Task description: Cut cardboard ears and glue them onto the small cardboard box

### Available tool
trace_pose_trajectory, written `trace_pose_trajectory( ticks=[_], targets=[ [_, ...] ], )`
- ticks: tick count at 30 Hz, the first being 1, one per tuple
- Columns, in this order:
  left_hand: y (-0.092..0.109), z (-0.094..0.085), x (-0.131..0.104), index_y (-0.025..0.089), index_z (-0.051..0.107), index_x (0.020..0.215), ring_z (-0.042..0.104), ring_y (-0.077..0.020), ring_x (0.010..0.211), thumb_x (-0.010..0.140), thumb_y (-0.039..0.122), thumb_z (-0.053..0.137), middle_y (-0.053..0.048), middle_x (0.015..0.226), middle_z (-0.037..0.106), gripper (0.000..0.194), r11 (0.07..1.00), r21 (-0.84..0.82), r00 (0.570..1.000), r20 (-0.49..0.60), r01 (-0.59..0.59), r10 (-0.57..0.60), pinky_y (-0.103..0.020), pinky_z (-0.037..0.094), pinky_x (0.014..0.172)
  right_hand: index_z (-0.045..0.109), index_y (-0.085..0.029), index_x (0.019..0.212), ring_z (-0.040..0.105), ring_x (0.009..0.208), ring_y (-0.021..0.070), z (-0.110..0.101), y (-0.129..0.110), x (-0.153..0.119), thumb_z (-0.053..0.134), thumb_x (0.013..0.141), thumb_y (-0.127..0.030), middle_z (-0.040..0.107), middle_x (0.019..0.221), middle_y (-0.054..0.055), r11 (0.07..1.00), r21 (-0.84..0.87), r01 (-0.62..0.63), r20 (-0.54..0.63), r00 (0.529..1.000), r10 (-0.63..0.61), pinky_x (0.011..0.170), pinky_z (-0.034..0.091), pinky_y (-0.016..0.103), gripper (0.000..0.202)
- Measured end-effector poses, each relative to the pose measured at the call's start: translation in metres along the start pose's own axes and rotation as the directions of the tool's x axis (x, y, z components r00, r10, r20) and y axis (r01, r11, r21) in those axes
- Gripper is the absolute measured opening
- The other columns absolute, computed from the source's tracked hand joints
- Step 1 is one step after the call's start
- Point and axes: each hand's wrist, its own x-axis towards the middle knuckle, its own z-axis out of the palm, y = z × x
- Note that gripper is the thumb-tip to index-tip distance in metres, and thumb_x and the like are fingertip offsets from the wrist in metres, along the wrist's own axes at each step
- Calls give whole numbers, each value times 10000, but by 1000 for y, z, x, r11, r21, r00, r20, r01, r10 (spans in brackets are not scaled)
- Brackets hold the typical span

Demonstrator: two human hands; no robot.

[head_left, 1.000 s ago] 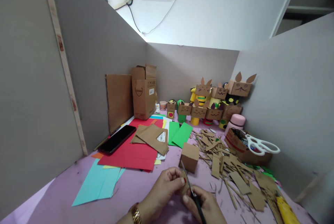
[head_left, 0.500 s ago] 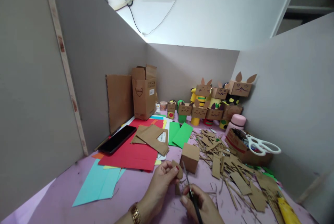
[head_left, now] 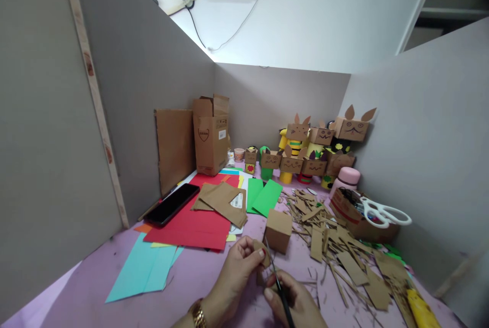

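Near the bottom centre, my left hand [head_left: 241, 267] pinches a small rounded cardboard piece [head_left: 261, 255] between thumb and fingers. My right hand [head_left: 292, 295] is closed around black-handled scissors [head_left: 280, 287]. Their thin blades point up and left, beside the right edge of the piece. Whether the blades touch it is too small to tell. Just beyond my hands stands a small closed cardboard box [head_left: 278, 230]. Another bit of cardboard shows below the pinched piece, partly hidden between my hands.
Cardboard scraps [head_left: 344, 251] spread to the right, before a box with white scissors [head_left: 384, 213]. Left lie a black phone [head_left: 172, 205], red paper [head_left: 191, 234] and blue paper [head_left: 143, 272]. Cardboard animal figures [head_left: 292, 162] stand behind, near a pink bottle [head_left: 346, 179].
My left hand and the cardboard piece have shifted slightly right, closer to the blades. The scissors have changed angle a little. Everything else stays in place.
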Motion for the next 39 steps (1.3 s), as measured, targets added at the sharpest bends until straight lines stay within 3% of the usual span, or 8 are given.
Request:
trace_pose_trajectory(
  ticks=[6,16,23,31,39],
  targets=[
    [3,1,0,183,484,651,476,-84,466,726,246,678,39,549,557,218,1000,10,1000,-24,0,1,-216,375,490,505,-191,753,257,495,99,0,7,1,567,722,-634,313,550,-87,999,-32,37,4,999,-37,437,209,212,448],
    [-2,-1,3,184,477,651,439,-83,452,725,268,687,41,541,541,237,1000,10,1000,-9,4,-4,-209,352,449,506,-178,713,277,502,105,-4,-13,-2,560,722,-632,329,544,-74,998,-63,27,-4,1000,-28,467,215,229,458],
    [-4,-4,3,172,512,655,468,-90,470,706,270,708,30,560,560,225,999,-15,999,-9,33,-33,-214,359,466,505,-187,655,287,478,104,-4,-12,-1,557,712,-648,332,495,-73,995,-100,28,-7,1000,-28,453,196,229,468],
    [-4,-6,5,158,552,646,483,-87,489,681,257,737,22,558,574,213,999,-8,999,-24,47,-47,-199,358,494,494,-181,674,295,518,112,-11,-19,-2,575,746,-578,335,539,-62,990,-142,15,70,998,-5,475,218,235,411],
    [-2,-4,3,163,524,646,465,-85,478,699,268,720,25,548,559,228,999,-1,998,46,50,-50,-204,351,483,501,-186,712,280,498,108,-5,-12,-2,557,738,-608,330,529,-76,996,-68,60,21,998,-59,467,198,234,426]
  ],
)
